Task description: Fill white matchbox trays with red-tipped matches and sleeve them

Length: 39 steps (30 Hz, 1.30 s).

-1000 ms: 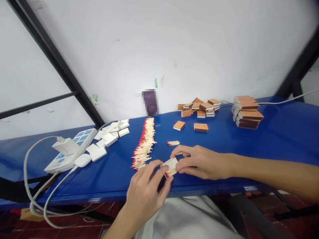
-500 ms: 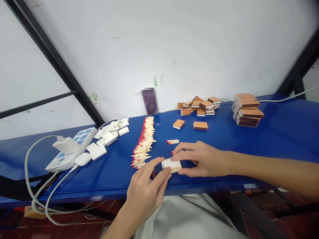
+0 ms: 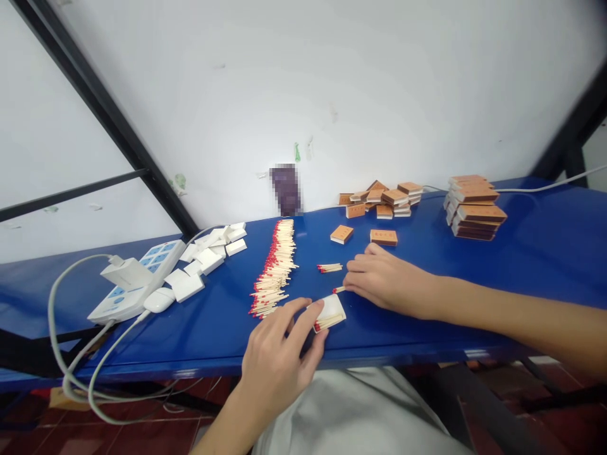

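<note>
Near the table's front edge, my left hand (image 3: 279,347) grips a white matchbox tray (image 3: 333,306) by its left end. A few red-headed matches (image 3: 329,323) lie along the tray's near side. Just beyond the tray, my right hand (image 3: 393,278) has its fingers closed on matches (image 3: 339,290); their red heads stick out to the left, and how many there are is hidden. A small bunch of matches (image 3: 329,268) rests on the table behind them. A long heap of matches (image 3: 276,265) runs back toward the wall, left of the tray.
Empty white trays (image 3: 208,258) lie in a heap at left, beside a power strip (image 3: 137,278) with a white charger (image 3: 126,273) and cables. Brown matchboxes (image 3: 393,197) are piled by the wall, two lie nearer, and a stack (image 3: 475,212) stands at right.
My right hand has left the tray and moved up and right to the matches behind it. My left hand stays on the tray, whose matches now show more plainly.
</note>
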Each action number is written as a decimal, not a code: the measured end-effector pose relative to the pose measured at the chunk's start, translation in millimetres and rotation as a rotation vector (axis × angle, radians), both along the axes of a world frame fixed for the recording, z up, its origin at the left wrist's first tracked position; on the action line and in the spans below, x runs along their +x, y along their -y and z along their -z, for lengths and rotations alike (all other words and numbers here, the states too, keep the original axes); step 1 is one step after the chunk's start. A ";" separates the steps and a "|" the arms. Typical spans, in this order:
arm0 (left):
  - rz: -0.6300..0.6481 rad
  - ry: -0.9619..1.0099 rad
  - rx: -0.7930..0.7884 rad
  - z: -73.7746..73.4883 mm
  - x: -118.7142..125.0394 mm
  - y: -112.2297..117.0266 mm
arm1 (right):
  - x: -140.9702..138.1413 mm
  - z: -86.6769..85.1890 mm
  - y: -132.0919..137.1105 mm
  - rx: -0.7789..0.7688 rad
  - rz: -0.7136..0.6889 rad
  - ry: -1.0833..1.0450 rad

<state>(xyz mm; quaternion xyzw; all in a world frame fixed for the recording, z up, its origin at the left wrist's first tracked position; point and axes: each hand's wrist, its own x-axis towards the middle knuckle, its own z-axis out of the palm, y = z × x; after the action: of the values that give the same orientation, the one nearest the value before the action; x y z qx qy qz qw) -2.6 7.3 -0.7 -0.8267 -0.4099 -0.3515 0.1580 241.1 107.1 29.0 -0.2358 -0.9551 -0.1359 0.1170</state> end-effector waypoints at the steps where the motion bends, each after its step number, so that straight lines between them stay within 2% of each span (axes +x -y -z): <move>1: 0.000 -0.002 -0.003 0.0 -0.2 0.0 | 0.7 -2.1 -0.4 -0.024 0.007 0.001; 7: -0.006 -0.016 0.002 -0.4 -1.4 0.8 | 3.5 -11.7 -0.3 -0.194 0.125 0.043; 12: -0.007 -0.024 -0.002 -1.4 -0.3 -0.2 | 3.4 -13.9 0.6 -0.208 0.056 0.050; 17: -0.019 -0.022 -0.012 -1.5 0.7 -0.3 | 6.0 -18.1 -3.0 -0.324 0.071 0.034; 20: -0.029 -0.016 -0.027 -1.5 0.9 -0.3 | 5.3 -21.2 -0.8 -0.316 0.067 -0.018; 22: -0.030 -0.013 -0.037 -1.5 1.3 -0.2 | 2.5 -21.5 4.4 -0.260 0.027 -0.122; 25: -0.011 -0.016 -0.018 -1.7 2.0 0.4 | -4.5 -16.8 15.7 -0.171 -0.123 -0.349; 28: 0.026 -0.012 0.025 -1.9 2.4 1.6 | -12.5 -7.6 24.7 -0.158 -0.251 -0.446; 32: 0.068 0.006 0.050 -2.3 2.6 2.1 | -19.6 0.1 28.0 -0.170 -0.259 -0.336; 36: 0.050 0.010 0.029 -2.4 3.3 1.3 | -19.1 -2.1 29.6 -0.192 -0.175 -0.184; 39: 0.051 0.026 0.018 -1.5 3.5 0.7 | -16.1 -4.0 31.4 -0.219 -0.177 -0.161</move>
<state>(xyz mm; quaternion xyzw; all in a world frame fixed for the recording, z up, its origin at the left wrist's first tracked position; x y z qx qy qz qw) 1.0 6.6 0.8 -0.8307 -0.3876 -0.3699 0.1514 225.0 75.6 32.9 -0.1723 -0.9688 -0.0006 0.1782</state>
